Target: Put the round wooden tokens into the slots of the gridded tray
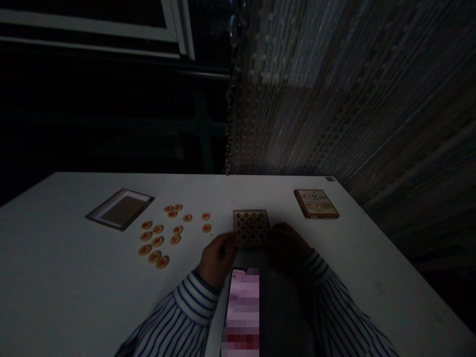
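A small square box (250, 211) sits in front of me, filled with rows of round xiangqi pieces (254, 231) bearing dark characters. My left hand (217, 258) pinches the box's lower left side, fingers curled inward. On the opposite side, my right hand (288, 246) is closed at the box's right edge, its fingers deep in shadow. To the left of the box lie several loose round pieces with red characters, among them one red piece (187, 217) near the middle of the group and another red piece (207, 228) nearest the box.
An open shallow box (104, 224) with a brown inside lies at the far left. A printed box lid (317, 204) rests at the back right of the white table (74, 297). Between my forearms is a lit phone (238, 297). A bead-string curtain (282, 124) hangs behind the table.
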A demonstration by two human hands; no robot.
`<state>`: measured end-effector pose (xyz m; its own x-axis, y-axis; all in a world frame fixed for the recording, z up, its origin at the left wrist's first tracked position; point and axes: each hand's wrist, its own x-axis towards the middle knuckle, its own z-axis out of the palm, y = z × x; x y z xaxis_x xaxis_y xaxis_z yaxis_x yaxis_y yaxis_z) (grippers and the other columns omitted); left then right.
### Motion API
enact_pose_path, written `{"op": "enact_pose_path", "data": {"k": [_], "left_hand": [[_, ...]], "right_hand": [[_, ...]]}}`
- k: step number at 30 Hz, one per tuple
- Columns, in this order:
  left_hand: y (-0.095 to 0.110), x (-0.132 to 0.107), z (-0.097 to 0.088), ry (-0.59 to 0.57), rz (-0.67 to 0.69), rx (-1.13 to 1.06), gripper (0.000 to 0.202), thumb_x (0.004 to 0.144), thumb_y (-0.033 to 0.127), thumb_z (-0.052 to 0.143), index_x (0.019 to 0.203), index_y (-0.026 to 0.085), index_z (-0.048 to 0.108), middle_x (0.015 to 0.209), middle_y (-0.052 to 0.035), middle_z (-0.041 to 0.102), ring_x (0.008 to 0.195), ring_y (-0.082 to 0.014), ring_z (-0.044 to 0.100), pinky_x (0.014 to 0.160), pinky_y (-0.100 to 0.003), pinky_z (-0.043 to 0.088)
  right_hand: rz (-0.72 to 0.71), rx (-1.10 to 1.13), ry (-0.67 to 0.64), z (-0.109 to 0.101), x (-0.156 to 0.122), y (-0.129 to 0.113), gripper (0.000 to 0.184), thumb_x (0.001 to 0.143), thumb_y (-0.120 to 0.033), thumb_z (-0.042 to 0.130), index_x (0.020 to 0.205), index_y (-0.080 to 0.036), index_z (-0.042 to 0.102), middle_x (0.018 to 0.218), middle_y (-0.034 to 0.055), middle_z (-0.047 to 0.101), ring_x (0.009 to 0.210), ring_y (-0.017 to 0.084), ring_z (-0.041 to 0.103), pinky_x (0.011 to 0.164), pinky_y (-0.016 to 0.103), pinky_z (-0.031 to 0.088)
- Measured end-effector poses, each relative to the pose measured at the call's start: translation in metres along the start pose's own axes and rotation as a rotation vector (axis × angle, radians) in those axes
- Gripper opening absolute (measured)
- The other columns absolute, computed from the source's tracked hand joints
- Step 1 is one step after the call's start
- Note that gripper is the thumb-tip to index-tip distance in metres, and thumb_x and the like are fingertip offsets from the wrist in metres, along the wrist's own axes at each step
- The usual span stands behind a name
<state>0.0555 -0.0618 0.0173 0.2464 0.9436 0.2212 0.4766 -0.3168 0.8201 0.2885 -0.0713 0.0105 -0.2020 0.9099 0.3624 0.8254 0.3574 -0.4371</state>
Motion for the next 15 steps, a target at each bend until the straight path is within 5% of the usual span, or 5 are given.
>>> {"op": "enact_pose_path", "data": {"k": [15], "left_hand": [[-0.0003,-0.0004,0.0006,0.001,0.011,-0.010,0.027,0.076,0.028,0.045,0.099,0.017,0.057,0.092,-0.0064,0.063,0.084,-0.0162,0.058,0.075,-0.029,0.048]], "right_hand": [[0.027,-0.055,-0.043,-0.0013,0.0010,-0.0031,0.020,0.072,-0.029,0.053,0.086,-0.017,0.062,0.086,0.0087,0.057,0.078,0.017,0.053,0.070,0.030,0.048]]}}
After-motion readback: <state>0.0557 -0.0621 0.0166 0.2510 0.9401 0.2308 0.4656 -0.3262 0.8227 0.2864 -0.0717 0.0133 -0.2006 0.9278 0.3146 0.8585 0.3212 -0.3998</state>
